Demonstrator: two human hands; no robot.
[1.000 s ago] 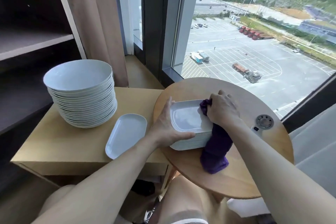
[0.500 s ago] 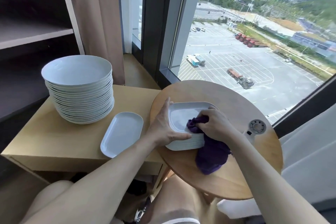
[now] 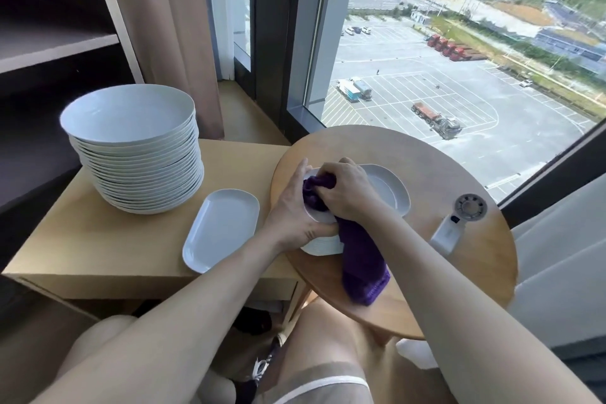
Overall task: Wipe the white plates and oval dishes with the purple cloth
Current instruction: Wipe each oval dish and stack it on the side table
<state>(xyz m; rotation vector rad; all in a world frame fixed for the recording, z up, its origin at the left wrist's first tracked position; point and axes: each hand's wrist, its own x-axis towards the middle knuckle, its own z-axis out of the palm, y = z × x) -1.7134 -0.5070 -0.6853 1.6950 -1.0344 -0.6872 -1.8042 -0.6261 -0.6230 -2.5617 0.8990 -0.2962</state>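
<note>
The purple cloth is gripped by the right hand upon the oval dish. The dish is clasped by the left hand.

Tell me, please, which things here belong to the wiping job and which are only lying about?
Part of the job:
- purple cloth, gripped by the right hand
- stack of oval dishes, held by the left hand
- single oval dish
- stack of round plates

Only lying about:
- small white fan
- curtain
- shelf
</note>
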